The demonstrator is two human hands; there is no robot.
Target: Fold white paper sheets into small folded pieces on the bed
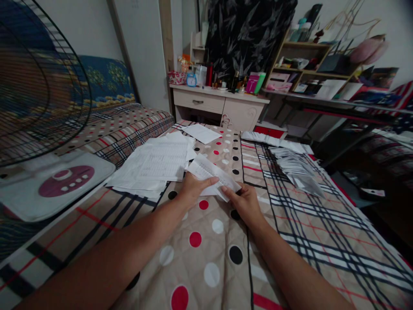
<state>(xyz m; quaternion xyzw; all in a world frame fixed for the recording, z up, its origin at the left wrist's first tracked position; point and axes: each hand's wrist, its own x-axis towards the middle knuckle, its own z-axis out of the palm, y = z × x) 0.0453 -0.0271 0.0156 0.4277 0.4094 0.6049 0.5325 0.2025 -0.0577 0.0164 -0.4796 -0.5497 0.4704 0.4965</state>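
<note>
Both my hands hold a folded sheet of white paper [209, 170] with print on it, above the quilted bedspread. My left hand [195, 186] is closed on its left side, thumb lying across the top. At its right lower corner, my right hand [242, 199] pinches the paper between thumb and fingers. Just left of my hands lies a spread pile of printed sheets [161, 161]. Beyond it rests a separate white sheet stack [202, 133]. Off to the right, several flat silvery-white packets [295, 165] lie overlapped in a row.
A fan [41, 82] with a white and purple base [66, 181] stands close on the left. A long white folded strip [274, 141] lies at the bed's far right. Past the bed are a cream dresser [206, 102] with small bottles and a cluttered desk [322, 100].
</note>
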